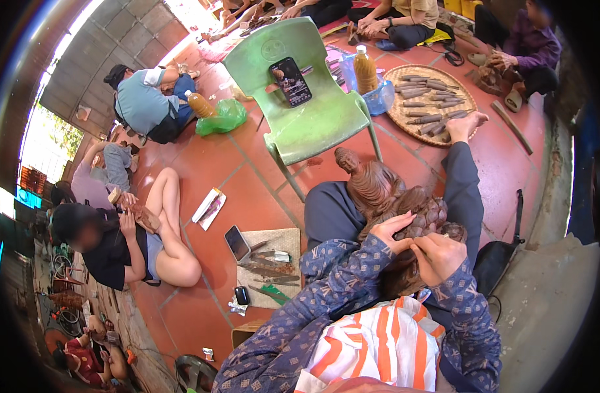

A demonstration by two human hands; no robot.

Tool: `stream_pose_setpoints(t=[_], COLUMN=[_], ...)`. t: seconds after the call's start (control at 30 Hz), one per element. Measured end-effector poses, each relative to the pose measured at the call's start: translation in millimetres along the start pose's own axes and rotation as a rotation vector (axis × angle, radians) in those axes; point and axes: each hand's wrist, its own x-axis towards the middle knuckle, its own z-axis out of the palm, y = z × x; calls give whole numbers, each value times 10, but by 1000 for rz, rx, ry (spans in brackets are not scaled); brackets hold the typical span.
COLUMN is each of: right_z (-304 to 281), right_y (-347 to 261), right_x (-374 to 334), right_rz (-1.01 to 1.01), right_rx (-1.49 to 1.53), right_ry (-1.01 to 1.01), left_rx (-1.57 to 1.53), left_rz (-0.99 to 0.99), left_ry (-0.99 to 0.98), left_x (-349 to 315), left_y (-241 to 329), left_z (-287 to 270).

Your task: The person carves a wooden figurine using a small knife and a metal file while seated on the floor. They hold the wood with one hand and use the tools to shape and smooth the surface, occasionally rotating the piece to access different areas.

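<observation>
A dark brown carved wooden statue [372,187] of a seated robed figure lies tilted across my lap, its head pointing away from me. Its lower part has overlapping petal-like carving. My left hand [391,234] rests on that part, fingers laid over the wood and thumb toward my other hand. Close beside it, my right hand [438,257] is closed, with fingers curled against the carving. Whatever may be inside that grip is hidden. A striped orange and white cloth [378,340] covers my lap nearest me.
Ahead stands a green plastic chair [313,124] with a phone [290,82] on it. A woven tray [395,118] of carving tools lies by my foot. On my left are a mat [283,242] with tools and a seated person [123,242] in black. Other people work farther off.
</observation>
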Motion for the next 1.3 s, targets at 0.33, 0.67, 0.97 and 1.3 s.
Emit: stream_pose_setpoints(t=[0.33, 0.67, 0.97, 1.3], right_z=[-21, 13, 8, -21], right_y=[80, -48, -13, 9], right_x=[31, -119, -68, -19], right_rz=[-8, -1, -6, 12], right_rx=[-23, -79, 25, -17], right_ry=[-8, -2, 48, 43], left_rx=[24, -19, -14, -24], left_rz=[-71, -53, -43, -90], left_ry=[-12, -27, -30, -45], left_x=[6, -13, -13, -16], left_y=[128, 62, 10, 35], left_z=[-19, -25, -20, -34])
